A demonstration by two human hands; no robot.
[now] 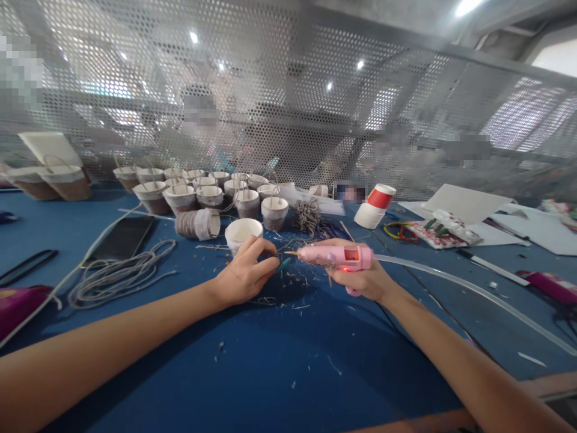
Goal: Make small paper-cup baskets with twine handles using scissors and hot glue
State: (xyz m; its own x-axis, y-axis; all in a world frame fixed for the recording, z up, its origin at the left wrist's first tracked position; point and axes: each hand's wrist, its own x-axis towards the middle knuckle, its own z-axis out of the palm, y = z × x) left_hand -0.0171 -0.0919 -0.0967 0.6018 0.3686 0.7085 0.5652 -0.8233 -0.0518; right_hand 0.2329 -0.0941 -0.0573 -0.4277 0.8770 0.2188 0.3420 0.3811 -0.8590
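While it points left — the glue gun [333, 257] runs crosswise

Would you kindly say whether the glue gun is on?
Apparently on: a red light glows on the glue gun in the right hand.

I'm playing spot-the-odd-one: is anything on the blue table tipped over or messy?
Yes! One wrapped cup lies on its side, while the cups just behind it stand upright. Loose scraps are also scattered across the table.
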